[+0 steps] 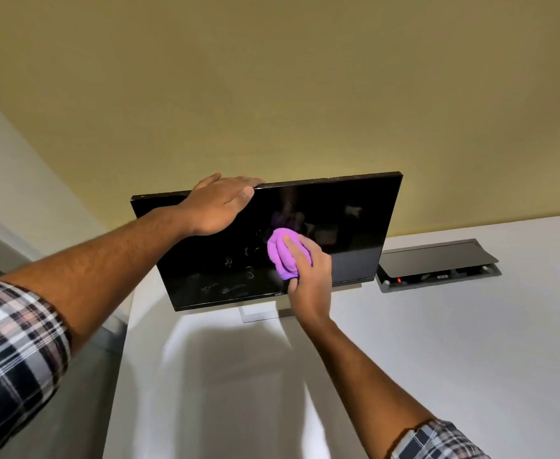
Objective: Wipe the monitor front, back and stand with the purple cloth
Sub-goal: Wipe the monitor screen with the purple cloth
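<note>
A black monitor (pixel 345 223) stands on a white table, its dark screen facing me with smudges and fingerprints across the lower left. My left hand (pixel 217 205) lies over the monitor's top edge near the left, fingers curled behind it. My right hand (pixel 308 276) presses a bunched purple cloth (pixel 282 255) against the middle of the screen. Below the screen, a silver stand (pixel 258 313) shows partly; my right wrist hides its right side. The monitor's back is out of sight.
The white table (pixel 437 359) stretches toward me and to the right. A grey cable box (pixel 437 265) with its lid raised is set into the table right of the monitor. A yellow wall rises behind. The table's left edge drops off near my left arm.
</note>
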Motion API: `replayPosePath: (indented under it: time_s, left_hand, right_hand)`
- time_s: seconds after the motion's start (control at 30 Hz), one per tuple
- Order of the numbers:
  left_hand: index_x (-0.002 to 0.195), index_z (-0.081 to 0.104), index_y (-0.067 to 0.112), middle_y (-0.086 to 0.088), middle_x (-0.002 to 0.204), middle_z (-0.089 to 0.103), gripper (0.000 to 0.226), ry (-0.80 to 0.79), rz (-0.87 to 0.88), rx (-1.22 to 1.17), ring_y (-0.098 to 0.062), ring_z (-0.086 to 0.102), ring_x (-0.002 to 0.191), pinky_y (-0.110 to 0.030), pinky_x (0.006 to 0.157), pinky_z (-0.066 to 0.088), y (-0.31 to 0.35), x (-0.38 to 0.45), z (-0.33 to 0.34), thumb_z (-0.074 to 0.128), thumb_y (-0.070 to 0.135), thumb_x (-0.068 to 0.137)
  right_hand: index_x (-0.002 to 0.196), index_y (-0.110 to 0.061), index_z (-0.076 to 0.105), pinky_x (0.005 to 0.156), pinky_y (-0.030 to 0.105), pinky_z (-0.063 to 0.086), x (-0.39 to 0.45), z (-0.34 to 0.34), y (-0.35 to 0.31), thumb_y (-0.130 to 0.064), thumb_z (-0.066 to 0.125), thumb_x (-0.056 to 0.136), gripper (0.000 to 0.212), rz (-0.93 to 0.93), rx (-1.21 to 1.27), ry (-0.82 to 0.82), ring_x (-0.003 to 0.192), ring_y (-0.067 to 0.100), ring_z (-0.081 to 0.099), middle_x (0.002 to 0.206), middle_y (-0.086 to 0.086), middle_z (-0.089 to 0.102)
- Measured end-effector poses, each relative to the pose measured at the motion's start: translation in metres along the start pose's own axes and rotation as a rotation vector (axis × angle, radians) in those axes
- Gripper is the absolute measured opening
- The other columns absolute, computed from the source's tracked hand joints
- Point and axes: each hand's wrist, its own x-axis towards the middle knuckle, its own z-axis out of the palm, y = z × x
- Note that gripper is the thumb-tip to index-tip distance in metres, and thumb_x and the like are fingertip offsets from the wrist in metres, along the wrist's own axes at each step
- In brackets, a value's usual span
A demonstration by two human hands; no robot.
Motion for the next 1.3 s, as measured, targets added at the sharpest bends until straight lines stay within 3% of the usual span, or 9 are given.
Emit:
replayPosePath:
  time_s: [0.2, 0.43, 0.5, 0.6, 0.67, 0.87, 1.07, 1.17, 1.3]
  left_hand:
    - [0.155, 0.032, 0.035, 0.013, 0.16, 0.034, 0.049, -0.007, 0.008, -0.019, -0.003, 0.019, 0.151, -0.034, 0.123, -0.005, -0.003, 0.002, -0.001, 0.015, 0.041, 0.11]
    - [0.154, 0.034, 0.035, 0.012, 0.159, 0.037, 0.048, 0.003, 0.001, -0.007, -0.005, 0.024, 0.149, -0.034, 0.123, -0.003, -0.003, 0.004, 0.0, 0.016, 0.039, 0.109]
    - [0.154, 0.033, 0.036, 0.013, 0.159, 0.036, 0.049, -0.007, 0.003, -0.01, -0.004, 0.022, 0.15, -0.036, 0.123, -0.003, -0.004, 0.005, 0.0, 0.014, 0.041, 0.109]
    - [0.155, 0.031, 0.036, 0.014, 0.16, 0.033, 0.051, -0.026, 0.012, -0.015, -0.003, 0.019, 0.151, -0.037, 0.124, -0.005, -0.006, 0.004, 0.0, 0.012, 0.044, 0.108]
    - [0.155, 0.031, 0.036, 0.015, 0.16, 0.033, 0.051, -0.023, 0.008, -0.015, -0.003, 0.019, 0.15, -0.036, 0.124, -0.005, -0.006, 0.004, 0.0, 0.012, 0.044, 0.108]
    - [0.155, 0.032, 0.032, 0.013, 0.16, 0.035, 0.051, -0.018, 0.003, -0.016, -0.004, 0.022, 0.15, -0.035, 0.122, -0.004, -0.003, 0.003, -0.001, 0.012, 0.042, 0.109]
    - [0.155, 0.031, 0.037, 0.014, 0.16, 0.034, 0.053, -0.033, -0.005, -0.023, -0.004, 0.021, 0.15, -0.036, 0.124, -0.006, -0.005, 0.003, -0.001, 0.009, 0.046, 0.107]
    - [0.155, 0.031, 0.035, 0.014, 0.16, 0.034, 0.052, -0.022, -0.017, -0.008, -0.004, 0.022, 0.15, -0.036, 0.123, -0.004, -0.003, 0.003, -0.002, 0.01, 0.044, 0.108]
    - [0.155, 0.033, 0.033, 0.013, 0.16, 0.035, 0.052, -0.021, -0.006, 0.0, -0.005, 0.023, 0.15, -0.035, 0.123, -0.003, 0.001, 0.002, -0.002, 0.01, 0.042, 0.109]
  right_hand:
    - [0.138, -0.021, 0.061, 0.093, 0.02, 0.048, 0.054, -0.016, -0.011, 0.01, 0.053, 0.088, 0.059, 0.39, 0.143, 0.522, 0.106, 0.001, 0.051, 0.128, -0.01, 0.055]
    - [0.143, -0.024, 0.062, 0.088, 0.024, 0.049, 0.02, 0.018, -0.03, 0.014, 0.058, 0.075, 0.078, -0.087, -0.039, 0.158, 0.117, 0.019, 0.048, 0.14, 0.002, 0.055]
    - [0.138, -0.021, 0.065, 0.087, 0.035, 0.052, 0.028, 0.006, -0.016, 0.012, 0.059, 0.079, 0.068, 0.022, 0.025, 0.305, 0.112, 0.021, 0.055, 0.132, 0.003, 0.059]
    - [0.138, -0.022, 0.063, 0.09, 0.024, 0.05, 0.056, -0.01, -0.015, 0.003, 0.059, 0.091, 0.054, 0.31, 0.128, 0.511, 0.111, 0.02, 0.059, 0.127, -0.001, 0.057]
    - [0.137, -0.026, 0.063, 0.088, 0.026, 0.05, 0.064, -0.006, -0.034, 0.003, 0.062, 0.09, 0.055, 0.254, 0.094, 0.558, 0.108, 0.019, 0.058, 0.128, -0.003, 0.057]
    - [0.139, -0.029, 0.065, 0.09, 0.037, 0.052, 0.029, 0.013, -0.03, 0.007, 0.064, 0.08, 0.069, -0.177, -0.089, 0.023, 0.118, 0.024, 0.052, 0.141, -0.002, 0.054]
    - [0.133, -0.022, 0.068, 0.089, 0.036, 0.054, 0.067, -0.012, -0.029, 0.006, 0.058, 0.085, 0.056, 0.246, 0.086, 0.549, 0.109, 0.015, 0.059, 0.125, -0.004, 0.058]
    - [0.137, -0.025, 0.066, 0.088, 0.026, 0.047, 0.055, 0.005, -0.053, 0.0, 0.067, 0.088, 0.055, 0.019, 0.019, 0.318, 0.111, 0.017, 0.053, 0.132, 0.002, 0.057]
    - [0.14, -0.031, 0.063, 0.097, 0.039, 0.05, 0.025, 0.005, -0.03, 0.007, 0.066, 0.082, 0.07, -0.151, -0.116, -0.084, 0.124, 0.026, 0.049, 0.143, 0.0, 0.051]
